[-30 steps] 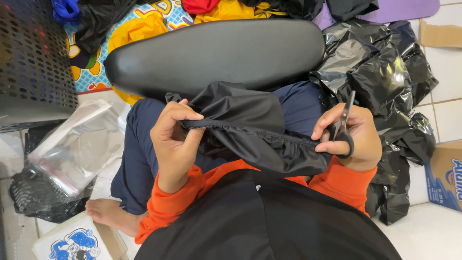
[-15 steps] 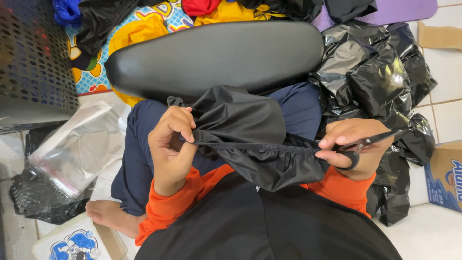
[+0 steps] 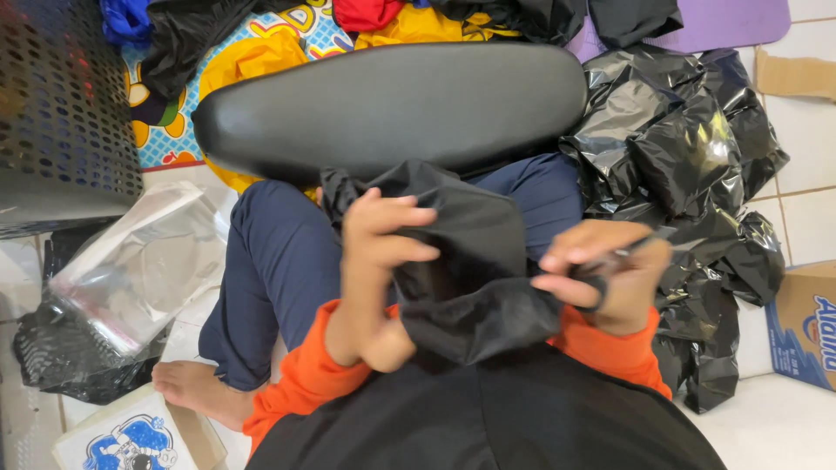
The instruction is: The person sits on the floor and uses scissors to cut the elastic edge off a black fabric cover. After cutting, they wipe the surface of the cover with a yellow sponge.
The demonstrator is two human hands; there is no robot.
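A bunched piece of black fabric (image 3: pixel 475 261) lies over my lap. My left hand (image 3: pixel 376 270) grips its left side, fingers curled over the cloth. My right hand (image 3: pixel 605 274) holds small dark scissors (image 3: pixel 620 258) with fingers through the handles, touching the fabric's right edge. The blades are blurred and point right, away from the cloth. My sleeves are orange and my legs are in dark blue trousers (image 3: pixel 279 270).
A long black padded cushion (image 3: pixel 392 104) lies just beyond my knees. Crumpled black plastic bags (image 3: pixel 697 165) pile at the right. A perforated grey basket (image 3: pixel 61 113) stands at left, a clear plastic bag (image 3: pixel 139 265) below it, and a cardboard box (image 3: pixel 805 326) at far right.
The right hand swung the scissors from upright to lying sideways, then drew closer to the fabric. The left hand shifted right and regripped the cloth, bunching it more.
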